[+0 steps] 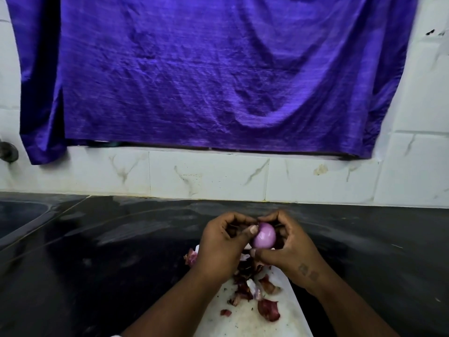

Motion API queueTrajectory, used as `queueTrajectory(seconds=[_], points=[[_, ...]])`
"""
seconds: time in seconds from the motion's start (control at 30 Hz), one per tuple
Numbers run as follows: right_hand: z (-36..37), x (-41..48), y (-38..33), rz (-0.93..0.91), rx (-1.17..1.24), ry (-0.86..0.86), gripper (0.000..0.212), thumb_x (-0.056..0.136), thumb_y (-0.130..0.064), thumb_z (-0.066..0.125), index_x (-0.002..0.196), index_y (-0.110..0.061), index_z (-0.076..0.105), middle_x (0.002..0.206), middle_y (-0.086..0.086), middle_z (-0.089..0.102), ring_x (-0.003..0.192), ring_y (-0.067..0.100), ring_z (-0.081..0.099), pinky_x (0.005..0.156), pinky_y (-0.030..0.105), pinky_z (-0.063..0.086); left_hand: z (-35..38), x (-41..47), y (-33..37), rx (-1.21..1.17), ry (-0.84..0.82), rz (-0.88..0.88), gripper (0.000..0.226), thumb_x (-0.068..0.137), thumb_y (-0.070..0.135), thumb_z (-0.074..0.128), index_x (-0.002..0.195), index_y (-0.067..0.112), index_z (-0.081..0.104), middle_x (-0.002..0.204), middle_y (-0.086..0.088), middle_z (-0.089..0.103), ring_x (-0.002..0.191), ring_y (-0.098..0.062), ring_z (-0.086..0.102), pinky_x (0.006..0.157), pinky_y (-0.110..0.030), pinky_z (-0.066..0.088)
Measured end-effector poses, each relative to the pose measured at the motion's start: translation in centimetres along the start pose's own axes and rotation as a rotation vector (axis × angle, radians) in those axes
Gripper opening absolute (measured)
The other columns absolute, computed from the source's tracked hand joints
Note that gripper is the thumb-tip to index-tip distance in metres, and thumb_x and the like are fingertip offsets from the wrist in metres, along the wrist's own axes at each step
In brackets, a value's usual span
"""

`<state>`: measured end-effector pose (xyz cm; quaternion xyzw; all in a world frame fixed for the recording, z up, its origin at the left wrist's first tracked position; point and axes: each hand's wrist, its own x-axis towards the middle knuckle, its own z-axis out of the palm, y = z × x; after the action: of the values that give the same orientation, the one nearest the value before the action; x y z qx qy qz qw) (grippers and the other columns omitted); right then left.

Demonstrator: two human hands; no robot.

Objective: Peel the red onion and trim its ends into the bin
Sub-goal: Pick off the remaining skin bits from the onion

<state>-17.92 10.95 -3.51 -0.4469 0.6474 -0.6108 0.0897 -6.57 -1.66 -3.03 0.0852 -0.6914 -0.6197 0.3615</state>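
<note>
Hidden or cut off: we cannot see the far side of the red onion (264, 235) behind the fingers; the white board (245, 319) runs under both forearms and off the bottom edge; a dark fitting at the left edge is too blurred to name.
Onion, one: peeled, glossy pink, held in the air above the board, between the two hands.
Left hand (220, 246): we see it curled round the onion's left side, thumb pressed on top.
Right hand (288, 244): curled round the right side, thumb under the onion (both hands gripping it).
Peel scraps (267, 310): we count roughly ten dark red pieces, loose on the board.
Counter (97, 251): one, black, glossy.
Cloth (218, 74): one, purple, hanging on the tiled wall.
</note>
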Motion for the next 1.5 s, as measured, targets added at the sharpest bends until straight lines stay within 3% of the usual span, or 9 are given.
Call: queueTrajectory(seconds=[0.2, 0.37, 0.5, 0.67, 0.87, 1.1, 1.23, 1.33, 1.5], points=[[-0.2, -0.1, -0.2, -0.008, 0.054, -0.026, 0.054, 0.067, -0.028, 0.095, 0.114, -0.03, 0.068, 0.117, 0.004, 0.071, 0.108, 0.022, 0.071, 0.088, 0.045, 0.061, -0.4, 0.4, 0.2, -0.055, 0.069, -0.006, 0.009, 0.091, 0.002, 0.074, 0.087, 0.008, 0.078, 0.086, -0.008, 0.08, 0.084, -0.023, 0.077, 0.075, -0.031, 0.062], [-0.5, -0.3, -1.0, 0.033, 0.148, -0.145, 0.04, 0.081, -0.017, 0.081, 0.12, -0.023, 0.072, 0.12, 0.004, 0.074, 0.11, 0.025, 0.072, 0.086, 0.034, 0.06, -0.8, 0.4, 0.6, -0.036, 0.037, 0.006, 0.014, 0.092, 0.0, 0.072, 0.084, 0.01, 0.078, 0.083, -0.006, 0.08, 0.082, -0.021, 0.077, 0.076, -0.032, 0.063], [0.1, -0.2, -1.1, 0.005, 0.147, -0.106, 0.044, 0.073, -0.023, 0.091, 0.114, -0.025, 0.075, 0.115, 0.005, 0.076, 0.108, 0.027, 0.072, 0.091, 0.041, 0.061, -0.9, 0.5, 0.9, -0.034, 0.044, 0.025, 0.014, 0.092, -0.002, 0.072, 0.081, 0.006, 0.074, 0.075, -0.002, 0.077, 0.072, -0.013, 0.073, 0.067, -0.023, 0.058], [0.9, -0.5, -1.6, -0.092, -0.086, 0.032, 0.058, 0.056, -0.034, 0.097, 0.109, -0.033, 0.072, 0.105, -0.008, 0.077, 0.097, 0.014, 0.073, 0.084, 0.033, 0.061, -0.5, 0.1, 1.3, -0.12, 0.097, 0.001, 0.01, 0.096, 0.001, 0.067, 0.09, -0.007, 0.067, 0.075, -0.004, 0.075, 0.067, -0.011, 0.074, 0.057, -0.021, 0.058], [1.9, -0.5, -2.1, -0.334, -0.551, 0.208, 0.062, 0.059, -0.06, 0.083, 0.116, -0.039, 0.068, 0.107, -0.03, 0.066, 0.102, -0.007, 0.06, 0.081, 0.015, 0.049, -0.1, 0.0, 1.8, -0.286, 0.188, -0.131, 0.013, 0.098, 0.003, 0.065, 0.085, 0.003, 0.068, 0.073, -0.008, 0.073, 0.058, -0.016, 0.071, 0.045, -0.026, 0.053], [1.9, -0.8, -2.1, -0.15, -0.232, 0.151, 0.058, 0.057, -0.033, 0.098, 0.106, -0.034, 0.067, 0.102, -0.017, 0.074, 0.093, 0.005, 0.071, 0.077, 0.021, 0.057, -0.6, 0.9, 1.4, -0.433, 0.233, -0.228, 0.029, 0.103, 0.013, 0.059, 0.078, 0.011, 0.072, 0.066, -0.006, 0.064, 0.066, -0.022, 0.058, 0.065, -0.034, 0.049], [1.4, 0.2, -1.1, 0.044, 0.03, 0.221, 0.055, 0.06, -0.02, 0.095, 0.104, -0.015, 0.063, 0.096, -0.004, 0.077, 0.086, 0.009, 0.073, 0.072, 0.021, 0.058, -0.8, 0.5, 1.3, -0.01, 0.239, 0.005, 0.03, 0.107, 0.026, 0.054, 0.083, 0.017, 0.07, 0.073, 0.004, 0.07, 0.07, -0.008, 0.064, 0.068, -0.022, 0.052], [0.9, 0.7, -0.6, 0.168, 0.165, 0.305, 0.062, 0.057, -0.036, 0.088, 0.105, -0.009, 0.059, 0.101, 0.013, 0.076, 0.087, 0.02, 0.075, 0.073, 0.029, 0.06, -0.2, -0.8, 1.4, 0.362, 0.015, 0.164, 0.013, 0.096, 0.018, 0.068, 0.096, 0.031, 0.063, 0.092, 0.013, 0.07, 0.085, -0.002, 0.067, 0.072, -0.022, 0.058], [1.4, 0.7, -0.7, 0.257, 0.246, 0.289, 0.081, 0.053, -0.058, 0.083, 0.104, -0.002, 0.057, 0.094, 0.02, 0.075, 0.08, 0.03, 0.073, 0.074, 0.046, 0.056, 0.7, -1.6, 1.1, 0.585, -0.049, 0.328, 0.041, 0.081, 0.031, 0.084, 0.104, 0.037, 0.051, 0.102, 0.02, 0.059, 0.098, 0.002, 0.06, 0.076, -0.018, 0.053]])
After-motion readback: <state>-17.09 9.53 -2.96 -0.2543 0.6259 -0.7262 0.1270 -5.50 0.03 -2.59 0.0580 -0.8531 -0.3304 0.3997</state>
